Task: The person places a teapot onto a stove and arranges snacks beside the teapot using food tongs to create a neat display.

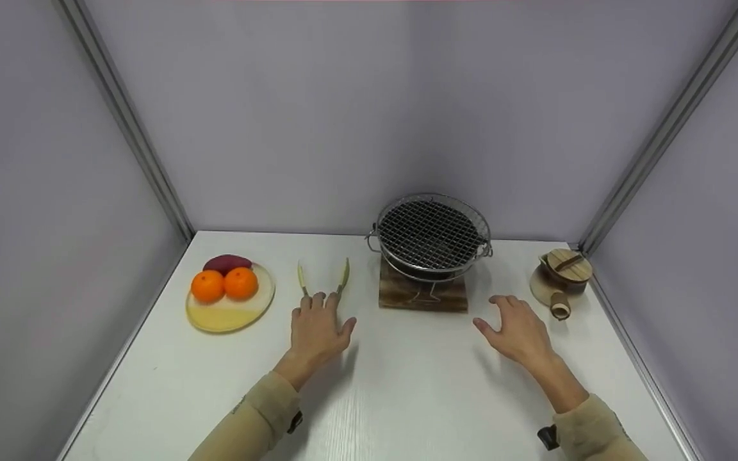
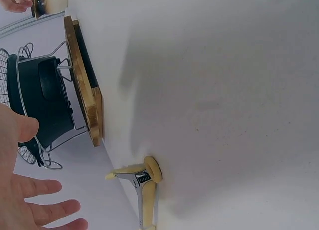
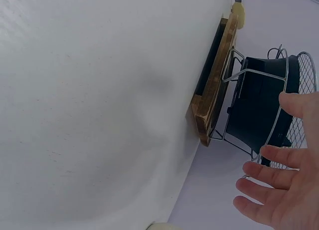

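My left hand point(image 1: 318, 330) hovers with spread fingers over a pair of tongs point(image 1: 344, 275), covering their near part in the head view. The tongs have yellow arms standing apart in a V; in the left wrist view a grey metal hinge shows between yellow parts. A round tabletop grill point(image 1: 433, 234) with a wire mesh top and dark bowl stands on a brown wooden base point(image 1: 401, 296), between my hands. My right hand point(image 1: 519, 333) is held above the table, fingers loosely extended and nothing in them, between the grill and a small side-handled teapot point(image 1: 542, 286).
At the left lies a round cream-and-yellow plate point(image 1: 225, 321) with two oranges point(image 1: 207, 286) and a dark red sweet potato point(image 1: 227, 262). The teapot has a wooden lid point(image 1: 567, 266). Grey panels point(image 1: 343, 115) enclose the white table point(image 1: 407, 397) at the back and both sides.
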{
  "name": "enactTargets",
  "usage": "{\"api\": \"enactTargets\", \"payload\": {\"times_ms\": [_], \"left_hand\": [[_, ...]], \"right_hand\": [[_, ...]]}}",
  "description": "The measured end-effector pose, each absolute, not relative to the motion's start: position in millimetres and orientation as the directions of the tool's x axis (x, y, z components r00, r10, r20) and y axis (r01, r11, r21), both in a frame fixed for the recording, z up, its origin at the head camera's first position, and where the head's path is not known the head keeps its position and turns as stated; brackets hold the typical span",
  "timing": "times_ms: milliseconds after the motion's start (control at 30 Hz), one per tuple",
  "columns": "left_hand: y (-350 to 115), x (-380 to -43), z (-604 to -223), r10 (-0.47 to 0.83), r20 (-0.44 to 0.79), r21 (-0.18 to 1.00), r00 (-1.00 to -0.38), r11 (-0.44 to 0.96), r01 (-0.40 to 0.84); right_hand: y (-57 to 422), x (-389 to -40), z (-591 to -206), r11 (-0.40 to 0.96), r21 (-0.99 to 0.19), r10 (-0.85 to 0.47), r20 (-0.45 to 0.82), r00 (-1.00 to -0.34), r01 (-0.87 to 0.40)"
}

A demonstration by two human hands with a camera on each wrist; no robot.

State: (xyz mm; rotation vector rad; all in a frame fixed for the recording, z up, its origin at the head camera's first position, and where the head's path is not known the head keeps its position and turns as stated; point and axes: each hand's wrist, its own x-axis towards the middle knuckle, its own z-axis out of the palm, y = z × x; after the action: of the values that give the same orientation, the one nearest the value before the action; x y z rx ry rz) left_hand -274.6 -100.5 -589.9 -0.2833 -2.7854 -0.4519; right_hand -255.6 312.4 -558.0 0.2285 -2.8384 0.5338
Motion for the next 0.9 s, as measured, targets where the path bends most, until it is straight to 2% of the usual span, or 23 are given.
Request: {"api": "enactTargets", "payload": {"times_ms": [333, 633, 900], "left_hand": [[-98.9, -275.9, -592.3, 0.147, 0.383, 0.246, -0.912, 0.935, 0.254], [-97.5, -277.6, -594.6, 0.143, 0.363, 0.262, -0.921, 0.933, 0.248], [-96.9, -278.9, -598.4, 0.174, 0.388, 0.246, -0.905, 0.927, 0.284]], "right_hand": [[316.4, -257.7, -559.4, 0.921, -0.343, -0.079, 0.301, -0.95, -0.186], [321.1, -259.4, -559.2, 0.919, -0.342, -0.077, 0.329, -0.941, -0.194], [324.7, -258.4, -558.9, 0.927, -0.333, -0.065, 0.314, -0.947, -0.174]]}}
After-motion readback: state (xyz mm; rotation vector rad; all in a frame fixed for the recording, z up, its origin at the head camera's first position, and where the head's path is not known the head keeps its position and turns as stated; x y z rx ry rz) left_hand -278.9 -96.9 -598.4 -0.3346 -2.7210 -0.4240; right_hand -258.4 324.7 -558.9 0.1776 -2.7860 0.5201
